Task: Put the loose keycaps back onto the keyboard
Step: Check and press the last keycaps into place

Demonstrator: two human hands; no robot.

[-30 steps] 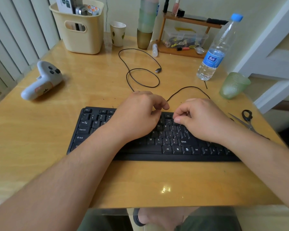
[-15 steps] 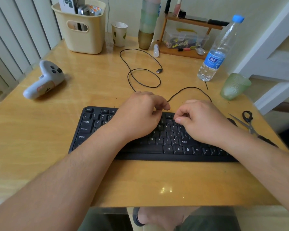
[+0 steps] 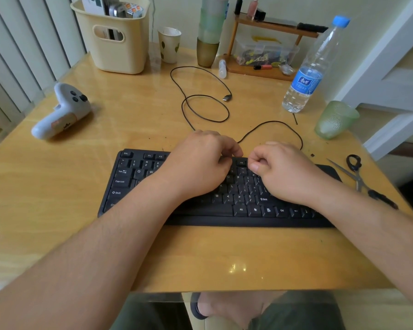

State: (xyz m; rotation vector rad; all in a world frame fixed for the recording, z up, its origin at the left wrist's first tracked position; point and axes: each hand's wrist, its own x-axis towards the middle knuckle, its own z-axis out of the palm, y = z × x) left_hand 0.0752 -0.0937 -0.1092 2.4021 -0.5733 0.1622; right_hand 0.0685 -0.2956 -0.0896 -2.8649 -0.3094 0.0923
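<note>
Keyboard (image 3: 224,203), black, square to the near edge of the surface (image 3: 57,210), cable (image 3: 205,108) looping off toward the far edge. Left hand (image 3: 198,167) over the middle rows, fingers curled down at the top row; grip contents hidden, cannot tell. Right hand (image 3: 286,172) just beside it, fingers curled in, thumb against forefinger, possibly pinching something too small to make out. Loose keycaps not discernible. Scissors (image 3: 358,175) by the right edge.
</note>
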